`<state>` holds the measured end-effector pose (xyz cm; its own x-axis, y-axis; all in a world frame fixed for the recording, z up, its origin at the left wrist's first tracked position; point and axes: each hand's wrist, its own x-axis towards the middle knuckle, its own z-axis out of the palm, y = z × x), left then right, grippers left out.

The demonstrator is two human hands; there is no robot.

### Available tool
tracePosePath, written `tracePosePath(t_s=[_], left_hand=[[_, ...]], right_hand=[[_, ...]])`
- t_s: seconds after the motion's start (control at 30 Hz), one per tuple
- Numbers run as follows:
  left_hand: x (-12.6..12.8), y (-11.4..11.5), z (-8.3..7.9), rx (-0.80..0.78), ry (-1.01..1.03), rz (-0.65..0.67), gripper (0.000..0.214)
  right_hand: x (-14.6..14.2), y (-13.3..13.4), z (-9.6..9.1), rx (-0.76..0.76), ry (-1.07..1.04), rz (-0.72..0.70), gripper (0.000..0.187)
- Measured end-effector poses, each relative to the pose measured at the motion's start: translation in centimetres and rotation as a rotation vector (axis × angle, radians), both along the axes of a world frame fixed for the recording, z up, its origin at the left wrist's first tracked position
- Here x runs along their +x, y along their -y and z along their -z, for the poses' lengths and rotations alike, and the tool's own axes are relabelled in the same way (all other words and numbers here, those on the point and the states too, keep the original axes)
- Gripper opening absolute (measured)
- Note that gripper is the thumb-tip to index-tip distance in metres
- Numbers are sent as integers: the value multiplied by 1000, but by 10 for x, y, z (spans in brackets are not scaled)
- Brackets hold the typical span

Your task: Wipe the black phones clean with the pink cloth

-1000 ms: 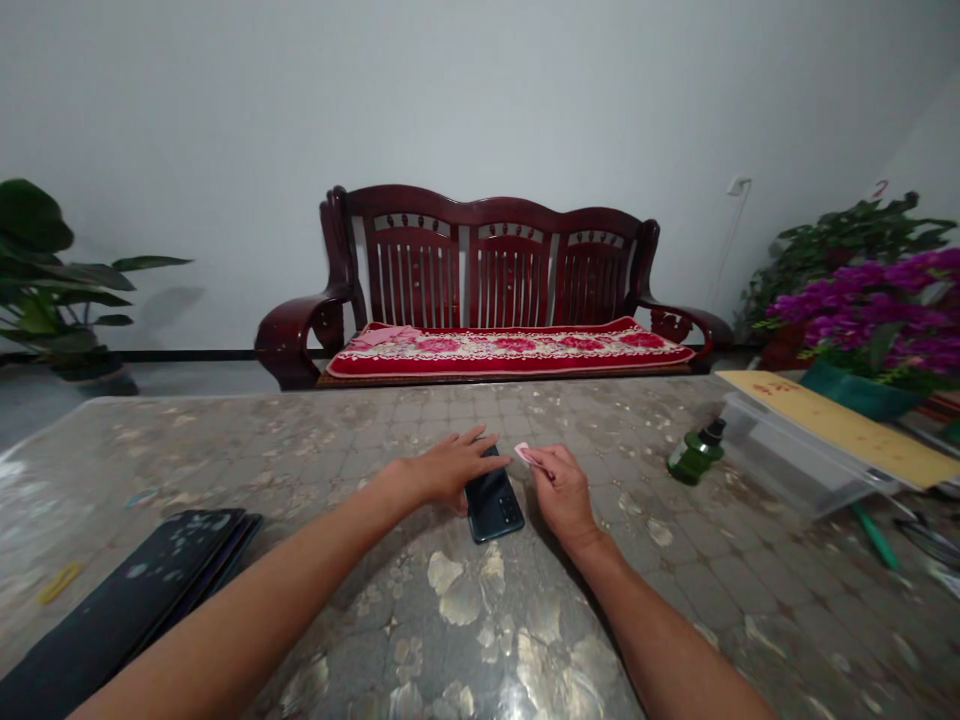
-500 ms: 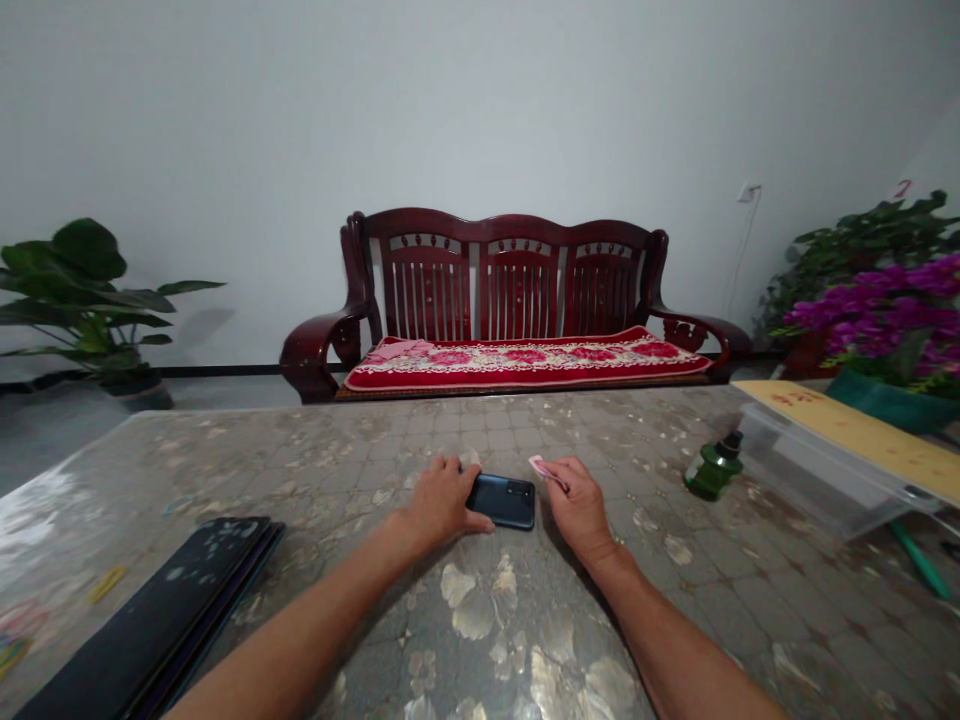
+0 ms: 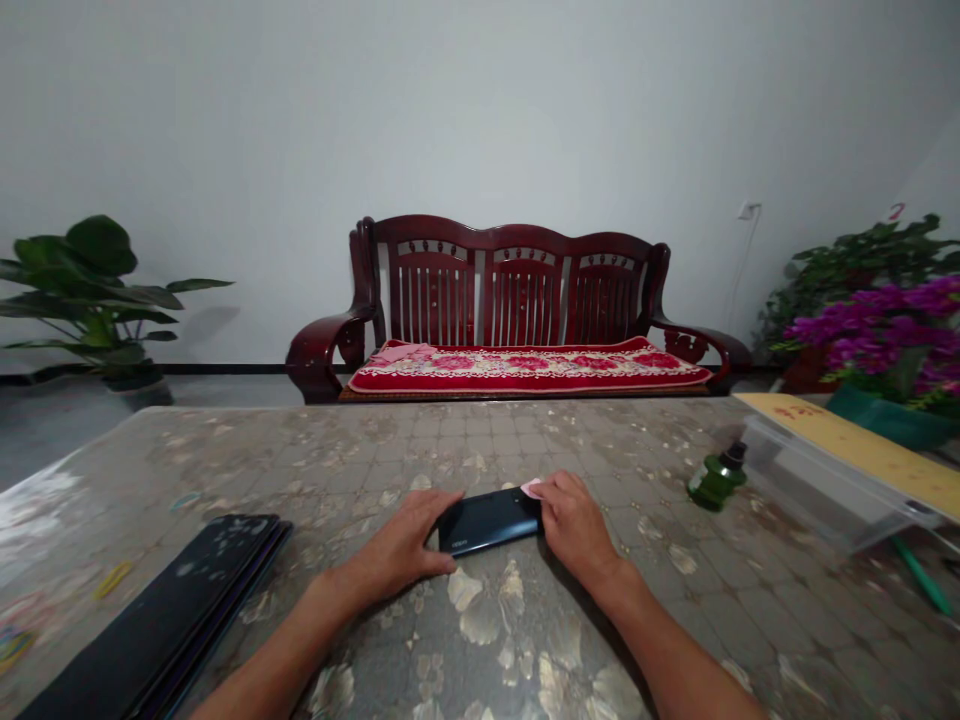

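A dark blue phone point(image 3: 487, 520) lies face down and crosswise on the patterned table point(image 3: 525, 620). My left hand point(image 3: 405, 545) grips its left end with curled fingers. At the phone's right end, my right hand point(image 3: 574, 520) is closed on a small pink piece point(image 3: 531, 489) and presses it against the phone's top right corner.
A black folder point(image 3: 157, 620) lies at the left near edge. A small green bottle point(image 3: 716, 477) and a clear plastic box point(image 3: 825, 480) with a yellow sheet stand at the right. Purple flowers point(image 3: 892, 325), a red wooden bench point(image 3: 517, 310) and a leafy plant point(image 3: 90, 290) lie beyond the table.
The phone turned from lengthwise to crosswise under my left hand. My right hand brought the pink piece down onto the phone's right end. The camera shifted slightly.
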<state>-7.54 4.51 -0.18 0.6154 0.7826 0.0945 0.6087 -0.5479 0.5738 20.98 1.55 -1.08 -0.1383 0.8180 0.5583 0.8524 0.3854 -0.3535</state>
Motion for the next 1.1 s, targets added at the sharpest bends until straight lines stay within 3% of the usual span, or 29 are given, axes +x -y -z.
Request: tracePosePath(t_s=[0.23,0.43,0.63,0.87,1.1], left_hand=[[-1,-8,6,0,43,-37,77],[4,-3,-5,-21,-9,-69,66],[6,-5,-5,-8,-30,-60,60],[11,-7,-1,-19,-13,-73,73],[13,-5,-4,-72,37,-77,83]], right_hand=[[-19,6,-12,-106,192,44,35],[-30,10,-17,-151,193,-85,36],[-14,-5,-12,-139,199,101,40],[-35,0,-15,-165,225,-53,36],[-28,-3,-13,-136,220,87,34]])
